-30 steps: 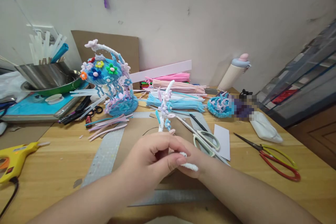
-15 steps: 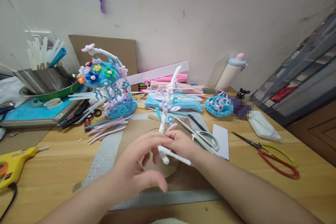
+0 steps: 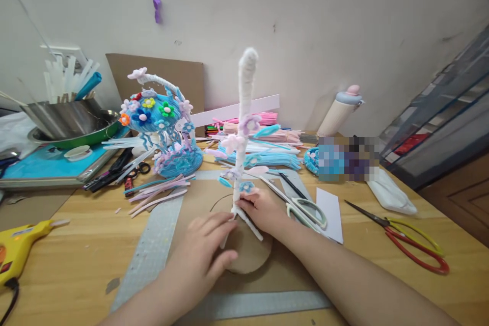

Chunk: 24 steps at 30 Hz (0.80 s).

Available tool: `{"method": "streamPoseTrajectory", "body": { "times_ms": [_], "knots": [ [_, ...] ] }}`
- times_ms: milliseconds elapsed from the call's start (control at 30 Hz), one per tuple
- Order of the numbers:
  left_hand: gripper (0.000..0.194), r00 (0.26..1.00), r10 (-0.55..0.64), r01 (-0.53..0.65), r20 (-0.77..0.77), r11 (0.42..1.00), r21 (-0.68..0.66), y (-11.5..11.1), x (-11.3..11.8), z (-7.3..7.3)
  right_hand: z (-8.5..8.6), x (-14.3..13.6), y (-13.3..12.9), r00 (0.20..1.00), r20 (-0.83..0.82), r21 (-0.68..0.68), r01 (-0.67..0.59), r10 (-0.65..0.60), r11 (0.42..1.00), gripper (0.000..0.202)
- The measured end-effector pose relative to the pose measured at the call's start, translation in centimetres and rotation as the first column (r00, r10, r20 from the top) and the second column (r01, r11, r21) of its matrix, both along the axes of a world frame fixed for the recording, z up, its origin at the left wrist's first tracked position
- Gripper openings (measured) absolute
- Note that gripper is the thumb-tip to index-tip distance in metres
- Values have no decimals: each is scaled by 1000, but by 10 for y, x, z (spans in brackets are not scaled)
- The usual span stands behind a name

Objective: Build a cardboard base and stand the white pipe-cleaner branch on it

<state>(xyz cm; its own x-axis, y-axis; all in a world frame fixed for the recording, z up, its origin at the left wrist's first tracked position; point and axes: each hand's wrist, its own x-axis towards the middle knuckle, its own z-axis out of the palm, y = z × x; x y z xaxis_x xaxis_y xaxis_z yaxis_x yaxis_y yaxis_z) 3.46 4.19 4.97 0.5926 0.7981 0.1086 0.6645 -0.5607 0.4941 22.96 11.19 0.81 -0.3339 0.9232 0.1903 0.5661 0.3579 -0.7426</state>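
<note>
A white pipe-cleaner stem (image 3: 244,97) with lilac, pink and blue flowers and leaves stands upright, its split legs spreading over a round cardboard disc (image 3: 250,260). My right hand (image 3: 263,209) pinches the stem low down, just above where the legs part. On the other side my left hand (image 3: 206,244) has its fingers stretched and its thumb apart, with fingertips at or close to a leg; contact is unclear. Under the disc lies a brown cardboard sheet (image 3: 191,204) on a grey cutting mat (image 3: 143,260).
Behind to the left stands a finished-looking blue flowered pipe-cleaner piece (image 3: 153,112). A yellow glue gun (image 3: 23,244) lies at far left. Green-handled scissors (image 3: 309,214) and red-and-yellow-handled scissors (image 3: 412,244) lie right. Pipe-cleaner bundles (image 3: 267,158) and a bottle (image 3: 340,112) are at the back.
The stem has gone from tilted and held up to upright, its legs now down at the disc. My left hand has lowered beside it, while my right hand keeps its grip.
</note>
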Motion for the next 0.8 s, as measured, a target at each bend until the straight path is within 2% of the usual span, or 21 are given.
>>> {"method": "streamPoseTrajectory", "body": {
  "times_ms": [133,333,533,700,800],
  "knots": [
    [62,983,-158,156,-94,987,-28,-6,10,-8,-3,-1,9,998,38,10,48,-48,999,19],
    [75,974,-196,189,-114,979,-71,-12,17,-15,-2,-4,8,997,74,-19,32,-31,999,20],
    [97,978,-104,88,-183,992,-92,-11,-2,-14,-3,0,-7,988,101,20,112,-114,993,19],
    [126,968,219,-231,-123,968,-94,-5,-20,-16,1,9,-5,988,78,30,135,-137,990,19],
    [128,969,245,-248,-43,964,-100,1,-21,-21,6,12,0,992,50,33,118,-119,993,19]
  ]
}}
